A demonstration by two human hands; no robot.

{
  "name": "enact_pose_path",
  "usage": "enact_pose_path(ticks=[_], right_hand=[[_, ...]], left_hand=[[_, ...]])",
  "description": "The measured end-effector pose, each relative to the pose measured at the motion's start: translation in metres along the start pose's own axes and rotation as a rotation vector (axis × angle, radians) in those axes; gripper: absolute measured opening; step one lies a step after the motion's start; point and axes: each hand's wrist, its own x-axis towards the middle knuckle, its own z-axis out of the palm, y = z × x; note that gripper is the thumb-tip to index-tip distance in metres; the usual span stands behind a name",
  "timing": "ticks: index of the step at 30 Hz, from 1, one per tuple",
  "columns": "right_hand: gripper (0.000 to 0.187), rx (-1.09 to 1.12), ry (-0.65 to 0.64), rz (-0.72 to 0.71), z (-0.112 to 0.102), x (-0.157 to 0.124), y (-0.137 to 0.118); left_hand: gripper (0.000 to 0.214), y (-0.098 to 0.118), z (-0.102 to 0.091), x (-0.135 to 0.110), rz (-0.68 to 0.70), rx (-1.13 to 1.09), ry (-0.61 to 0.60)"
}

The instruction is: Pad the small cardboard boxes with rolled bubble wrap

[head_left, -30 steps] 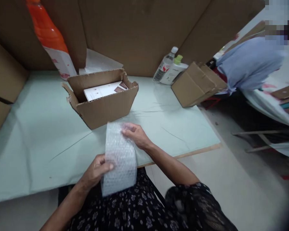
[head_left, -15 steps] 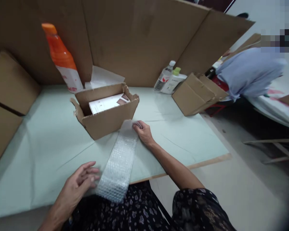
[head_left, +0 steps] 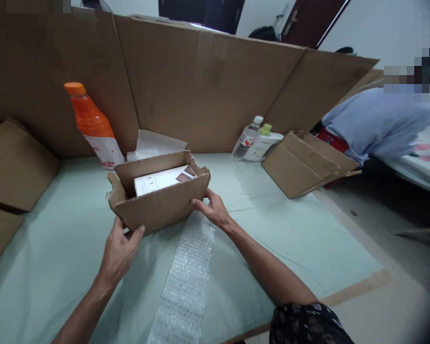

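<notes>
Box [head_left: 165, 206]: brown cardboard, open-topped, ragged-rimmed — held near both ends.
Carton [head_left: 157, 181]: white with brown patches, lying inside.
Wrap [head_left: 188, 272]: clear, bubbled strip — stretched out lengthwise from beside the box's base.

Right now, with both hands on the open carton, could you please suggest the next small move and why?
I would probably lift the carton gently, level: the left hand and right hand hold its near corners, its open top shows a white package, and the bubble wrap reaches its near side.
</notes>
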Motion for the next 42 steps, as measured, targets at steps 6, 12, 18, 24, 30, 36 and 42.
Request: enact_pose_path(ticks=[6, 12, 18, 24, 30, 36, 42], right_hand=[[0.043, -0.017, 0.065, -0.002, 0.019, 0.043, 0.016], [0.051, -0.098, 0.023, -0.010, 0.011, 0.040, 0.037], [0.041, -0.487, -0.147, 0.002, -0.008, -0.052, 0.045], [0.015, -0.564, -0.182, -0.235, 0.040, -0.056, 0.017], [0.039, -0.674, -0.201, -0.318, 0.077, -0.017, -0.008], [0.051, -0.576, -0.357, -0.361, 0.027, -0.087, -0.018], [0.058, -0.569, -0.647, -0.425, -0.003, -0.207, -0.030]], left_hand=[[0.049, 0.016, 0.000, 0.082, 0.097, 0.071, 0.003], [0.075, 0.001, -0.008, 0.062, 0.042, 0.150, 0.026], [0.041, -0.034, -0.029, -0.095, 0.238, 0.377, -0.243], [0.058, -0.044, -0.020, -0.174, 0.296, 0.486, -0.310], [0.059, -0.032, -0.026, -0.187, 0.235, 0.522, -0.377], [0.051, -0.033, -0.039, -0.196, 0.147, 0.375, -0.377], [0.052, -0.026, -0.041, -0.192, -0.009, 0.253, -0.464]])
